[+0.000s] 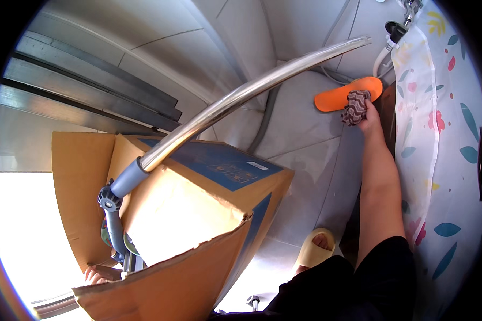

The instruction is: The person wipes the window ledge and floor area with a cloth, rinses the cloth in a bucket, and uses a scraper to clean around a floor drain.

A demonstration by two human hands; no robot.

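Observation:
My right hand (370, 115) grips a bunched striped cloth (355, 107) in brown and pale tones, held over an orange slipper (333, 98) at the upper right. Whether the cloth touches the slipper I cannot tell. At the lower left, my left hand (98, 275) is partly hidden behind a flap of an open cardboard box (180, 257); its fingers are near a metal pole, and their hold is unclear. A shiny metal tube (249, 90) with a grey plastic joint (110, 198) rises from the box and slants across the view.
Metal profiles (92, 88) lean along the tiled wall at the upper left. A grey hose (267, 120) runs over the floor behind the box. A floral plastic cover (450, 160) hangs on the right, below a white pipe (381, 60). A foot wears a cream slipper (315, 250).

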